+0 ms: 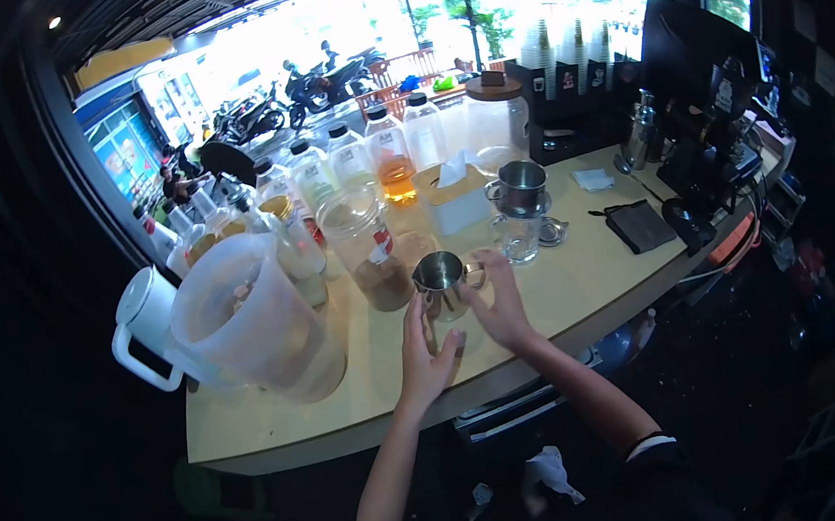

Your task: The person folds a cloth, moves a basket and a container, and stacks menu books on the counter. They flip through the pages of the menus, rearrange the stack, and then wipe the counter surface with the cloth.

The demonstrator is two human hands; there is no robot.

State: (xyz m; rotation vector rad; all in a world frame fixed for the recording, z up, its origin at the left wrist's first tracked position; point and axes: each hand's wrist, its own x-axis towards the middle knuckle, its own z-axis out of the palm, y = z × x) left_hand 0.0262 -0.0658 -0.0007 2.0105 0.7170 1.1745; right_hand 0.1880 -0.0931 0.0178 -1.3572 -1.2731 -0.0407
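Note:
A small steel pitcher stands near the front edge of the counter, its opening facing up and its handle on the right. My right hand is closed at the handle, with the fingertips around it and the thumb near the pitcher's side. My left hand has its fingers stretched up along the pitcher's left side and its thumb apart. Just behind is a clear plastic jar with brown powder in it. To the right, a metal drip filter sits on a glass mug.
A large frosted jug and a white pitcher stand at left. Several capped bottles line the back beside a tissue box. A dark folded cloth lies at right, near a black machine. The counter edge runs in front.

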